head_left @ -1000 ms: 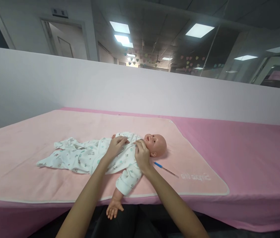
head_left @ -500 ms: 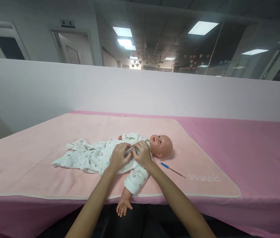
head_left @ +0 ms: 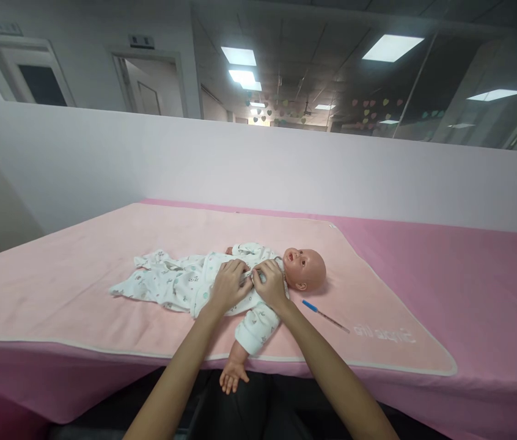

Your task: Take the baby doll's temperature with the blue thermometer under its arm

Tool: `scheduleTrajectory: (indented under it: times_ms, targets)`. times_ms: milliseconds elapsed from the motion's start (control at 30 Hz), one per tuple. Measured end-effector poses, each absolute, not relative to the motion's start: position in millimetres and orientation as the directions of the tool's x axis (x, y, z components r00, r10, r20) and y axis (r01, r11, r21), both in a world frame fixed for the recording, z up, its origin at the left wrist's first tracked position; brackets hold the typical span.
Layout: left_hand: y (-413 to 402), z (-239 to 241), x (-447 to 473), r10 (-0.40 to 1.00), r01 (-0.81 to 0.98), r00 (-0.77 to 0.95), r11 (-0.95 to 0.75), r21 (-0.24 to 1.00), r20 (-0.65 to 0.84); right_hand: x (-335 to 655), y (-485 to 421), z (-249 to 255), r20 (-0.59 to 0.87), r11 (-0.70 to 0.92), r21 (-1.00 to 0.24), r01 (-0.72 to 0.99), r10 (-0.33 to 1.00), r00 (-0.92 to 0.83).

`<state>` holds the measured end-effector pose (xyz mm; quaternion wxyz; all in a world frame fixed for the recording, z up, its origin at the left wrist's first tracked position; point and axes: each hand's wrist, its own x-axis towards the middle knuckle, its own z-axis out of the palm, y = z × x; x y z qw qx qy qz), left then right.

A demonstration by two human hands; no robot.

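Note:
A baby doll (head_left: 305, 269) lies on its back on a light pink blanket (head_left: 102, 263), head to the right, dressed in a white patterned romper (head_left: 171, 284). Both my hands rest on its chest. My left hand (head_left: 228, 287) pinches the romper's front, fingers curled. My right hand (head_left: 270, 285) grips the cloth right beside it, near the neck. The fingertips of the two hands almost meet. One doll arm (head_left: 240, 360) hangs over the near edge of the table.
A thin thermometer with a blue end (head_left: 325, 315) lies on the blanket right of the doll's head. The table carries a darker pink cover (head_left: 469, 275). A white partition wall (head_left: 258, 165) stands behind it. The table's near edge is close to me.
My hands have drawn together on the doll's chest, the left sliding right toward the right hand. The camera view has shifted slightly left and down.

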<state>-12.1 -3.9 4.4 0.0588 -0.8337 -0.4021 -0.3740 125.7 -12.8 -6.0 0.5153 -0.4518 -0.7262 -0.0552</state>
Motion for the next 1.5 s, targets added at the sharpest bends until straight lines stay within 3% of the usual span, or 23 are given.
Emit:
scheduleTrajectory:
  times_ms: [700, 1133, 1300, 1500]
  targets:
    - [-7, 5, -16, 0.614, 0.609, 0.255, -0.702, 0.370, 0.747, 126, -13, -7, 0.805, 0.567, -0.387, 0.727, 0.592, -0.033]
    - [-11, 5, -13, 0.605, 0.705, 0.349, -0.672, 0.225, 0.716, 127, -13, -5, 0.800, 0.517, -0.357, 0.778, 0.599, -0.030]
    - [-17, 4, -32, 0.610, 0.736, 0.318, -0.641, 0.216, 0.726, 119, -18, 1, 0.821, 0.611, -0.222, 0.759, 0.538, -0.192]
    - [-22, -2, -50, 0.659, 0.816, 0.177, -0.513, 0.265, 0.731, 99, -23, 2, 0.739, 0.688, -0.120, 0.716, 0.543, -0.398]
